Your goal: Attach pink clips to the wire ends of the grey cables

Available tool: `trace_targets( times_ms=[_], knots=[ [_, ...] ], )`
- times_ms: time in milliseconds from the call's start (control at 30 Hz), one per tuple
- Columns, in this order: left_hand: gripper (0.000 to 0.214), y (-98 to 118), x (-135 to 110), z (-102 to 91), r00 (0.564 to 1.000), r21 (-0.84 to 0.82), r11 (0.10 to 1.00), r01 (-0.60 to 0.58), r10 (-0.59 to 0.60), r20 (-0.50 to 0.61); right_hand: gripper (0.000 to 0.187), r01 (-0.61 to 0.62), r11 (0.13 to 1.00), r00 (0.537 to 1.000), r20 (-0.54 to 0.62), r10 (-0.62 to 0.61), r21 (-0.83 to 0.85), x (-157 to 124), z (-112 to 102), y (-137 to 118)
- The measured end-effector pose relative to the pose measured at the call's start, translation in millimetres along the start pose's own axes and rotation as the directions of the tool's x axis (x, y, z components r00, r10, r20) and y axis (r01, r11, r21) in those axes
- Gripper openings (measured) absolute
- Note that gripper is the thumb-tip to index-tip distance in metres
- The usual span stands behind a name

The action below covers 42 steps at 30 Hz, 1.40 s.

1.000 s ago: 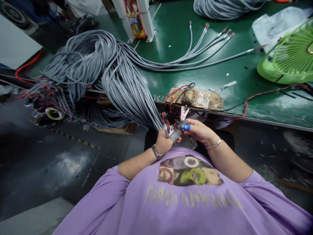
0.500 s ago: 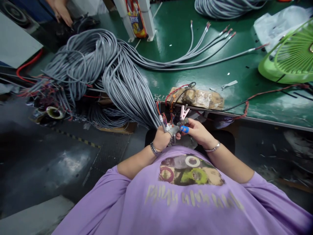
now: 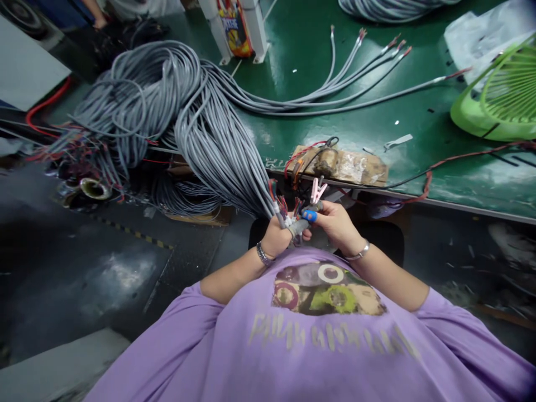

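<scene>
My left hand (image 3: 278, 235) is closed around the ends of several grey cables (image 3: 226, 151), whose stripped ends show coloured wires (image 3: 283, 205). Its thumb wears a grey covering and points right. My right hand (image 3: 337, 223) is closed at the same wire ends, its thumb wrapped in blue and its forefinger covered in grey. What the right fingers pinch is too small and hidden to make out. Just above them, a pink clothespin (image 3: 317, 191) stands at the bench edge, beside a taped cardboard piece (image 3: 347, 166) with red and black leads.
The green bench (image 3: 355, 131) carries a big heap of grey cable (image 3: 154, 84), a green fan (image 3: 498, 97), a plastic bag (image 3: 477, 39) and a white stand (image 3: 259, 33). Another person's hand (image 3: 99, 21) is at the far left. A red-black cord (image 3: 427, 178) hangs at the bench edge.
My right thumb has shifted slightly left, closer to the left thumb. The view has tilted a little, and the other person's hand has moved up, partly out of sight.
</scene>
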<state>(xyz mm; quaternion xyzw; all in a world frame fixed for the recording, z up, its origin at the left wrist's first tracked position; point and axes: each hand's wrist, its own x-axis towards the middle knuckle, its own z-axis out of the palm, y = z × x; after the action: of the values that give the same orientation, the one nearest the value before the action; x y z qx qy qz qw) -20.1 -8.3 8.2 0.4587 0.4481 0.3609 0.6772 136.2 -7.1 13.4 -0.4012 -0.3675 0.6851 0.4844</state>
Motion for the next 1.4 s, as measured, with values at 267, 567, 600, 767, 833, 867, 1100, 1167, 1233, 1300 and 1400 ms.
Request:
trace_targets(
  times_ms=[267, 567, 600, 767, 833, 867, 1100, 1167, 1233, 1300, 1400],
  knots=[
    [0.037, -5, 1, 7.1, 0.985, -0.109, 0.993, -0.053, 0.035, -0.168, 0.035, 0.046, 0.998, 0.988, -0.143, -0.051, -0.035, 3, -5, 8],
    [0.039, -2, 0, 10.1, 0.980, -0.126, 0.992, -0.023, -0.002, -0.200, 0.037, 0.051, 0.999, 0.987, -0.153, -0.051, 0.001, 1, -3, 8],
    [0.039, -3, 0, 10.2, 0.979, -0.140, 0.990, -0.023, -0.006, -0.206, 0.035, 0.057, 0.998, 0.987, -0.148, -0.056, -0.001, 1, -4, 9],
    [0.038, -5, 3, 9.1, 0.971, -0.172, 0.983, -0.056, 0.014, -0.238, 0.026, 0.057, 0.998, 0.990, -0.132, -0.056, 0.005, -1, -8, 11],
    [0.038, -4, 2, 8.4, 0.971, -0.156, 0.987, -0.048, 0.009, -0.238, 0.025, 0.032, 0.999, 0.992, -0.124, -0.027, 0.036, -1, -9, 11],
    [0.038, -4, 2, 8.1, 0.972, -0.144, 0.989, -0.038, 0.003, -0.235, 0.025, 0.015, 0.998, 0.993, -0.115, -0.008, 0.063, -1, -10, 10],
    [0.035, -3, -2, 6.7, 0.987, -0.040, 0.999, -0.016, 0.009, -0.159, 0.033, -0.044, 0.997, 0.999, 0.018, 0.043, 0.057, -1, -5, 4],
    [0.036, -3, -3, 6.9, 0.991, -0.027, 1.000, -0.013, 0.010, -0.135, 0.029, -0.026, 0.999, 0.998, 0.065, 0.023, 0.042, -3, 1, 3],
    [0.035, -2, -3, 7.4, 0.991, -0.021, 1.000, -0.020, 0.017, -0.129, 0.025, -0.011, 0.998, 0.998, 0.057, 0.008, 0.054, -4, 7, 3],
    [0.035, -2, -3, 8.0, 0.989, -0.022, 0.999, -0.034, 0.031, -0.143, 0.026, -0.001, 0.998, 1.000, -0.015, 0.002, 0.061, -4, 10, 4],
    [0.035, -1, -4, 8.2, 0.985, -0.035, 0.998, -0.050, 0.044, -0.168, 0.028, 0.009, 0.995, 0.981, -0.192, 0.010, 0.101, 0, 6, 9]
  ],
)
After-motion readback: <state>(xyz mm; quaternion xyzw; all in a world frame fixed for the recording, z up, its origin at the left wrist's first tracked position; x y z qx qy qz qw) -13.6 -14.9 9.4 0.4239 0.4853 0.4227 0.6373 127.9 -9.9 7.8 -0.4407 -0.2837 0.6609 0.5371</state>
